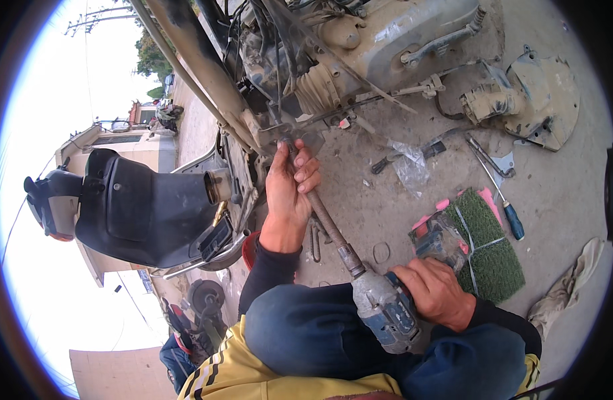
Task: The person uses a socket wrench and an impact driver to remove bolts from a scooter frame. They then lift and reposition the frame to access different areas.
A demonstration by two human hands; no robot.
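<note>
My right hand (434, 290) is closed round the handle of a blue and grey impact wrench (380, 300), which lies across my thighs. From its nose a long, ribbed metal rod (328, 219) runs up and left to the scooter frame. My left hand (290, 193) is closed round the rod's far end, the fingertips close to a bracket (270, 137) on the frame. My fingers hide how the rod's tip meets it. Above my left hand is the dusty scooter engine (386, 37), with a ribbed rubber boot (316, 90) and cables.
A green turf-topped pad (486, 257), a blue-handled screwdriver (513, 220), a clear plastic bag (410, 167) and a cloth (566, 287) lie on the ground to the right. A dusty cover (543, 100) lies at the far right. Another scooter (153, 210) stands at left.
</note>
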